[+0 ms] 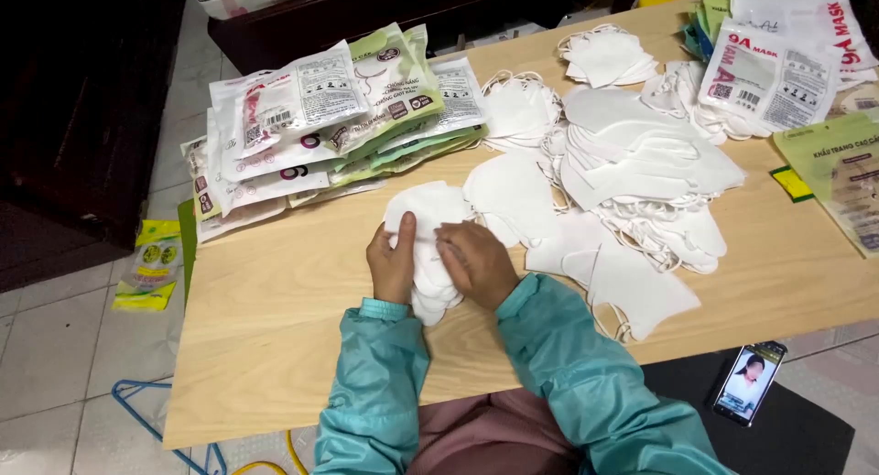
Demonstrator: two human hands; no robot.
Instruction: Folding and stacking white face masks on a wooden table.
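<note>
Resting on the wooden surface [275, 347], a small stack of white masks [428, 220] is pinched between the fingers of the left hand [392, 264] and right hand [476, 262], beside sealed packets [320, 118].

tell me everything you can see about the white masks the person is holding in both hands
The small stack of white face masks is plain, soft-looking fabric, folded flat, with rounded edges and thin ear loops just visible at the bottom. It rests on the light wooden table near its front edge, in front of the person. The left hand pinches its left side, thumb on top; the right hand presses on its right side. Its upper right edge meets other loose white masks spread across the table.
</note>
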